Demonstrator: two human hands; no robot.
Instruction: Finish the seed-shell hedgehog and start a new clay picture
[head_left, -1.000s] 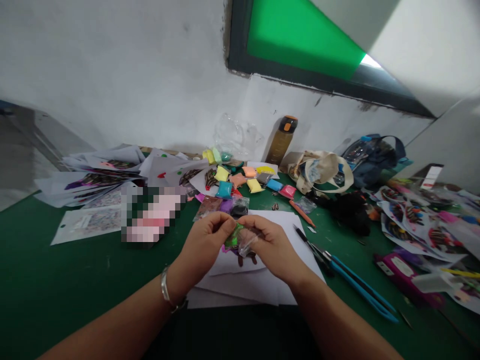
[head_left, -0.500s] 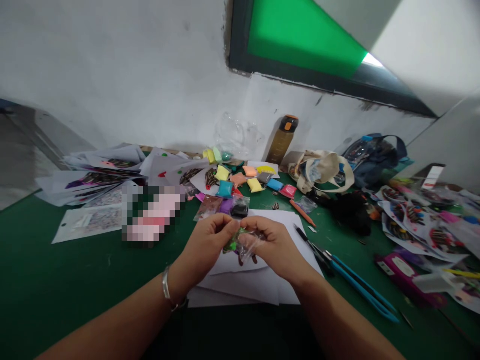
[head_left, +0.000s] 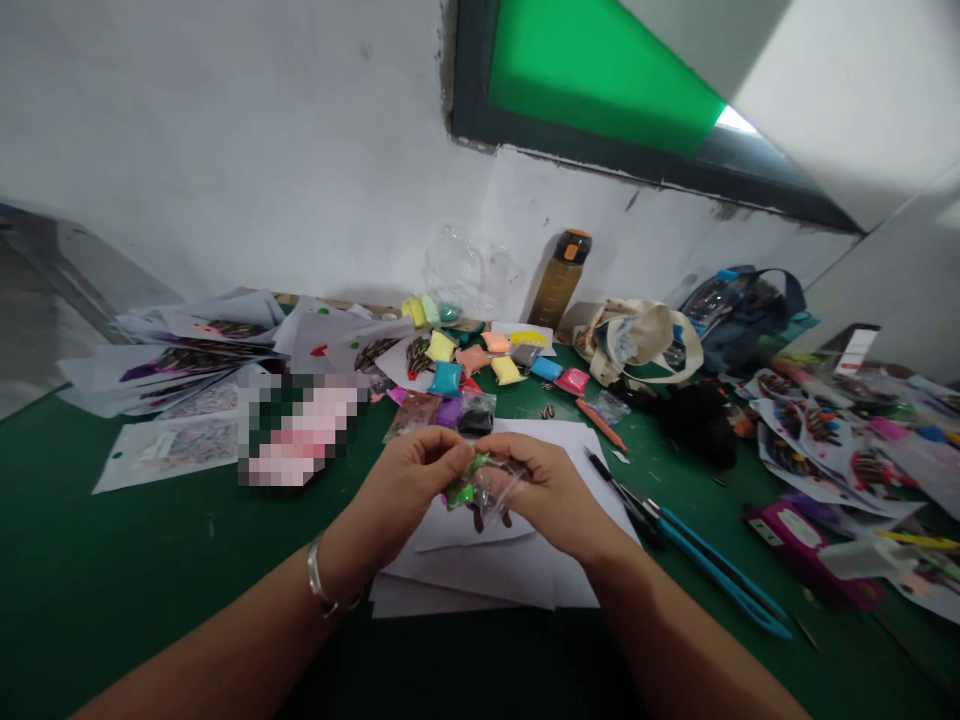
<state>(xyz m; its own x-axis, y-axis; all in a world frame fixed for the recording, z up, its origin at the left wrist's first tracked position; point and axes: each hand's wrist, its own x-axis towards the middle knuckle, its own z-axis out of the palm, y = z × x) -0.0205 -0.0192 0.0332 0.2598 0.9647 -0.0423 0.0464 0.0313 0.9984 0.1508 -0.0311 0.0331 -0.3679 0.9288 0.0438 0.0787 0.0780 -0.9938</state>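
Note:
Both my hands meet over a stack of white paper sheets [head_left: 517,570] on the green table [head_left: 112,590]. My left hand [head_left: 409,480] pinches one end of a small clear plastic packet [head_left: 480,482] with green material inside. My right hand [head_left: 551,490] pinches the other end. The fingers of both hands are closed on it. A small dark shape lies on the paper just under the packet. A silver bracelet sits on my left wrist.
Several small coloured packets [head_left: 480,365] lie behind the hands, near a brown bottle [head_left: 561,280] and a crumpled clear bag against the wall. Blue-handled scissors [head_left: 712,570] and an orange pencil [head_left: 600,422] lie to the right. Printed sheets are piled at left and right; two bags [head_left: 645,340] stand at the back right.
The hands stay together on the packet; the fingers have shifted slightly, working the green content. The camera has shifted a little, so the scene sits slightly further left.

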